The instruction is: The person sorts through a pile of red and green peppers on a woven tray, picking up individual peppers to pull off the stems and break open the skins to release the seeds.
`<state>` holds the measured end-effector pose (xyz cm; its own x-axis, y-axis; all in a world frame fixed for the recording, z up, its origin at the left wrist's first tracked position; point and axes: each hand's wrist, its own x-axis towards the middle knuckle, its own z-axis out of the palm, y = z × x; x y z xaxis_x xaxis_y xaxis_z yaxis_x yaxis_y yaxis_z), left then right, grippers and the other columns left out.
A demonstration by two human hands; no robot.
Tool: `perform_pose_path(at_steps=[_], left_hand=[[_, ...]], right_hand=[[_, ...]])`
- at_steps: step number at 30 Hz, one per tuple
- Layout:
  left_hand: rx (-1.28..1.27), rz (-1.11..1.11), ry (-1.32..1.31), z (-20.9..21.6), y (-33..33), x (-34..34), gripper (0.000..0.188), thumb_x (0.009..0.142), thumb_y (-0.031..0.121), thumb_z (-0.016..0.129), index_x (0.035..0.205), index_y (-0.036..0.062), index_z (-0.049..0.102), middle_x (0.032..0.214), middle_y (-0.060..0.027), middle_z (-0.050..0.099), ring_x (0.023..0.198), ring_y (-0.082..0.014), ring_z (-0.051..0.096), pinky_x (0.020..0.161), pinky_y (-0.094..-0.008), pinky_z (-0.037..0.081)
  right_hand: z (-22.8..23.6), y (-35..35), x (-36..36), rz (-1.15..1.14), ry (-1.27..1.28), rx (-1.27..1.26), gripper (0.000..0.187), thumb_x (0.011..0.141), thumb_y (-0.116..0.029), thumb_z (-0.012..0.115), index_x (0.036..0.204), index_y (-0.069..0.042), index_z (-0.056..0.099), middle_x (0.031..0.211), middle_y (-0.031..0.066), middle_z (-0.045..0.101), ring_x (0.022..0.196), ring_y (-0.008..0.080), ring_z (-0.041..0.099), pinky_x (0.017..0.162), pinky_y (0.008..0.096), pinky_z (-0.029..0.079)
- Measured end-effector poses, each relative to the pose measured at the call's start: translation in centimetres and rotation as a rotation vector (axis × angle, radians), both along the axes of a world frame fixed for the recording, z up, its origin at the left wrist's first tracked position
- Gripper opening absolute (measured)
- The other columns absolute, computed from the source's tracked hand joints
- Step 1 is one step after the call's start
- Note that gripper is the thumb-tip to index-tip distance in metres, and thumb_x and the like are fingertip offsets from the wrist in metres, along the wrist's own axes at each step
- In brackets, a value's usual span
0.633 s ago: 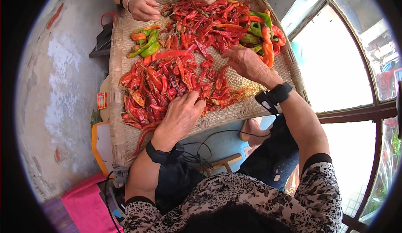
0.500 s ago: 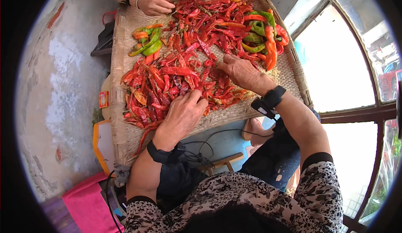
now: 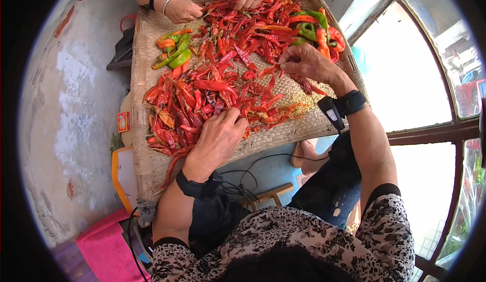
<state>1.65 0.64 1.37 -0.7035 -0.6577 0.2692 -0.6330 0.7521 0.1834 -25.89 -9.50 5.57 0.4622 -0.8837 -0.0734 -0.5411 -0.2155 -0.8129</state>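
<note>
A heap of dried red chili peppers (image 3: 190,99) covers much of a shallow woven tray (image 3: 152,170). My left hand (image 3: 217,135) rests on the near part of the heap, its fingers curled down among the peppers; their tips are hidden. Over the right side of the tray, my right hand (image 3: 311,66) has thumb and forefinger pinched at the end of a red chili pepper (image 3: 268,71). Below that hand lie a darker dried pepper (image 3: 302,84) and scattered pale seeds (image 3: 299,102).
Across the tray, another person's hands (image 3: 183,9) handle red peppers. Fresh green and orange peppers (image 3: 177,51) lie at the left, with more fresh ones (image 3: 322,39) at the far right. A wall (image 3: 81,99) stands left, a window (image 3: 405,69) right. Black cables (image 3: 248,173) hang below the tray.
My right hand has lifted and moved right and slightly away from me, baring seeds and weave where peppers lay. The left hand stays nearly in place. The other person's hands shift slightly.
</note>
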Motion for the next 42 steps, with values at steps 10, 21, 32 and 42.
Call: perform_pose_path(at_steps=[10,21,32,42], left_hand=[[-0.003,0.002,0.026,0.1,0.0,0.2,0.012,0.077,0.004,0.066,0.085,0.0015,0.057,0.092,-0.0124,0.050,0.078,-0.0269,0.060,0.064,-0.0386,0.051],[0.028,0.004,-0.022,0.1,-0.1,-0.1,0.015,0.077,0.005,0.067,0.089,0.0017,0.058,0.095,-0.0123,0.050,0.077,-0.0268,0.060,0.065,-0.0376,0.051],[0.021,-0.012,0.002,0.5,-0.1,-0.1,0.015,0.076,0.004,0.067,0.087,0.0015,0.057,0.092,-0.0117,0.049,0.076,-0.0265,0.060,0.065,-0.0377,0.050],[0.024,0.000,-0.003,0.4,-0.1,-0.3,0.013,0.078,0.003,0.065,0.087,0.0010,0.056,0.091,-0.0124,0.048,0.077,-0.0274,0.059,0.065,-0.0386,0.050]], right_hand=[[-0.5,-0.6,0.6,0.086,0.037,0.120,0.019,0.090,-0.021,0.064,0.094,-0.002,0.065,0.072,-0.0037,0.059,0.066,0.0060,0.053,0.059,0.0227,0.045],[-4.9,1.8,3.7,0.288,0.451,-0.574,0.025,0.082,-0.003,0.059,0.107,-0.002,0.058,0.097,0.0142,0.056,0.089,0.0317,0.059,0.069,0.0387,0.051],[-2.3,2.4,2.3,0.042,0.486,-0.496,0.009,0.077,-0.007,0.059,0.084,-0.002,0.057,0.072,0.0133,0.060,0.071,0.0315,0.062,0.062,0.0413,0.049],[0.1,0.2,-0.4,0.138,0.080,0.071,0.014,0.084,-0.016,0.068,0.090,-0.003,0.068,0.073,-0.0013,0.064,0.066,0.0080,0.057,0.058,0.0240,0.046]])
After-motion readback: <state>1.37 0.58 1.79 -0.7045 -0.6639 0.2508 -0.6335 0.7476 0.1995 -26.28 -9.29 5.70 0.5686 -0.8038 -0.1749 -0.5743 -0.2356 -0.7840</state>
